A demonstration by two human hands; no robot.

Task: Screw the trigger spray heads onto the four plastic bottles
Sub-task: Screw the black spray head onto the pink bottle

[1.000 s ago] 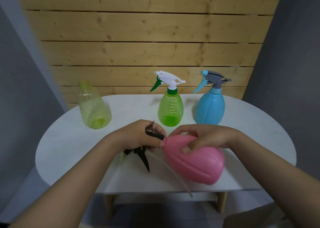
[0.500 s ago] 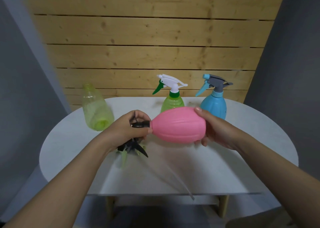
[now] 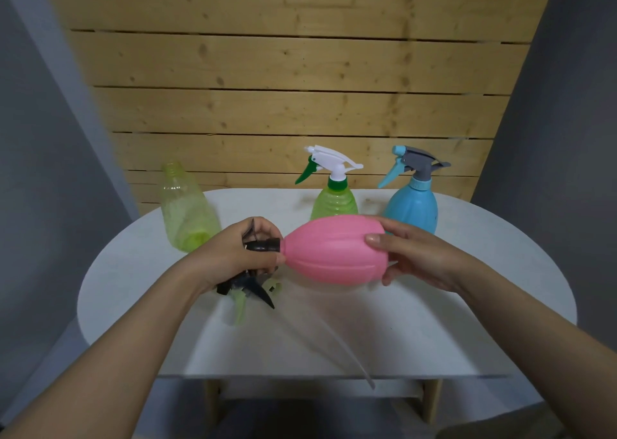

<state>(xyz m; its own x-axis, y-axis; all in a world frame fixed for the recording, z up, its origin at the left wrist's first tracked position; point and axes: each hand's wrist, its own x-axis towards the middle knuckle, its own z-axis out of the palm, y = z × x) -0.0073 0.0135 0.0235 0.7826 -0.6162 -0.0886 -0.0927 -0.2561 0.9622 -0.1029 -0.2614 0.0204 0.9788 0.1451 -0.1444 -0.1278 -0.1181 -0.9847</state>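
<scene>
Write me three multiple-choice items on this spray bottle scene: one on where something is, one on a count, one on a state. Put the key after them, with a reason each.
1. Where is the uncapped pale green bottle?
A. at the table's far left
B. between the green and blue bottles
C. in the right hand

2. How many bottles standing on the table already wear a spray head?
A. none
B. two
C. four

3. How is the pink bottle held?
A. upright on the table
B. on its side in the air, between both hands
C. upside down in one hand

Key: 1 A, it stands alone at the left, with its neck bare. 2 B, the green bottle and the blue bottle each carry one. 3 B, the right hand holds its body while the left hand grips the black spray head at its neck.
</scene>
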